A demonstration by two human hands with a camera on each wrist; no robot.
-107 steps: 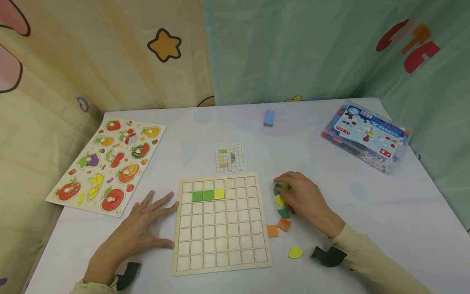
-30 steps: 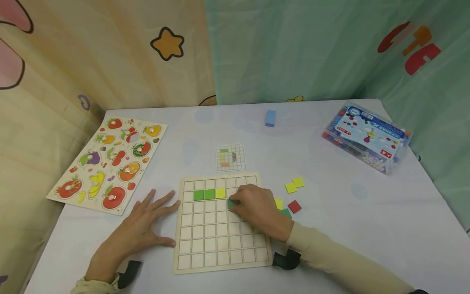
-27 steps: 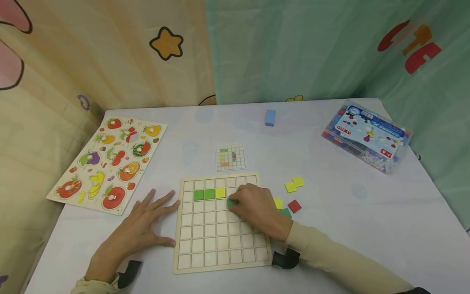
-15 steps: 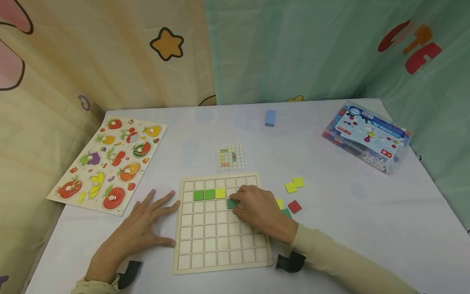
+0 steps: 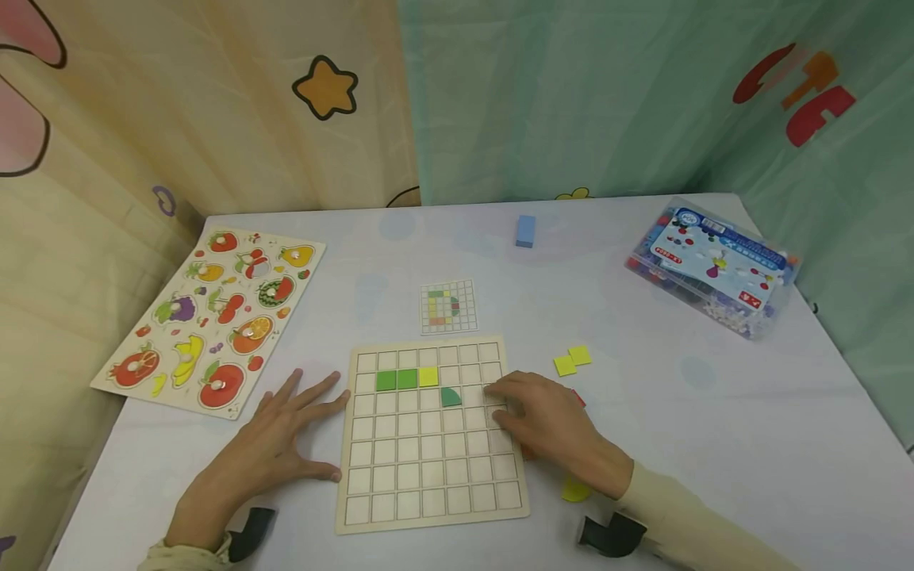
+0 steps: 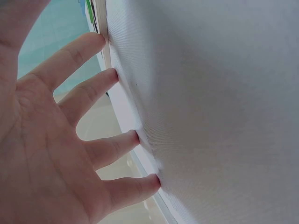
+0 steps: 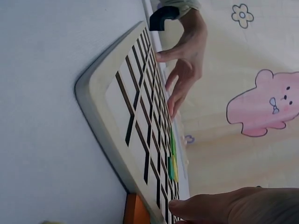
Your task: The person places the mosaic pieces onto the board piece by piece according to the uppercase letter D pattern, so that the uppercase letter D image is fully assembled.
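A wooden grid board (image 5: 371, 519) lies flat in the middle of the table. Two green squares (image 5: 396, 380) and a yellow square (image 5: 428, 376) sit side by side in one row of cells. One row lower, to the right, rests a dark green quarter-circle tile (image 5: 451, 396). My right hand (image 5: 553, 424) hovers over the board's right edge, thumb and forefinger apart and nothing between them. At the left edge, my left hand (image 5: 274, 444) rests with spread fingers, forefinger and thumb tips against the board. In the left wrist view its fingertips (image 6: 133, 136) press the white cloth.
Loose yellow squares (image 5: 565, 365) lie right of the board, beside a partly hidden red tile (image 5: 580, 398) and a yellow piece (image 5: 575, 489). A small pattern card (image 5: 448, 308) lies behind the board. Fruit puzzle (image 5: 214, 317) left; bead box (image 5: 717, 266) and blue block (image 5: 525, 231) at the back.
My right hand came from the loose pieces with the dark green quarter-circle, set it on the board, let go and drew back to the right. My left hand has stayed put.
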